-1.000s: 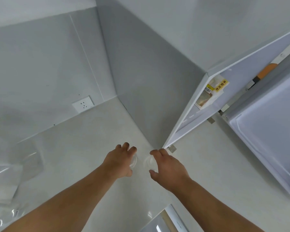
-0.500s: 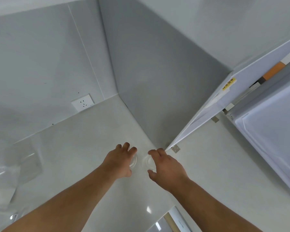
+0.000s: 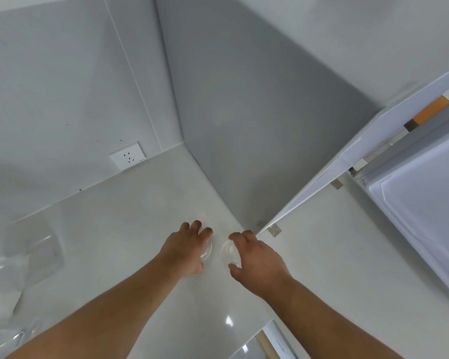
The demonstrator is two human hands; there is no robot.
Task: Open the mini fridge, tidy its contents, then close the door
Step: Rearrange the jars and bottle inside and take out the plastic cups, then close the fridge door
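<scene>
My left hand (image 3: pixel 189 248) curls over a small clear round container (image 3: pixel 207 251) resting on the pale floor. My right hand (image 3: pixel 258 257) curls around a second clear round container (image 3: pixel 228 251) right beside it; the two containers are almost touching. Both sit just left of the lower corner of the open white mini fridge door (image 3: pixel 347 161), which I see nearly edge-on. The white fridge body (image 3: pixel 425 203) fills the right edge. An orange patch (image 3: pixel 429 112) shows in the gap between door and body. The fridge's contents are hidden.
A grey wall corner stands behind the hands, with a white wall socket (image 3: pixel 127 158) low on the left wall. Clear plastic wrapping (image 3: pixel 24 255) lies on the floor at far left. A small metal plate (image 3: pixel 274 230) sits at the door's corner. A shiny flat object (image 3: pixel 267 343) pokes in at the bottom.
The door now shows edge-on, so its inner shelf with the yellow-labelled packet has dropped out of sight. Both hands have stayed on the clear containers, barely moving.
</scene>
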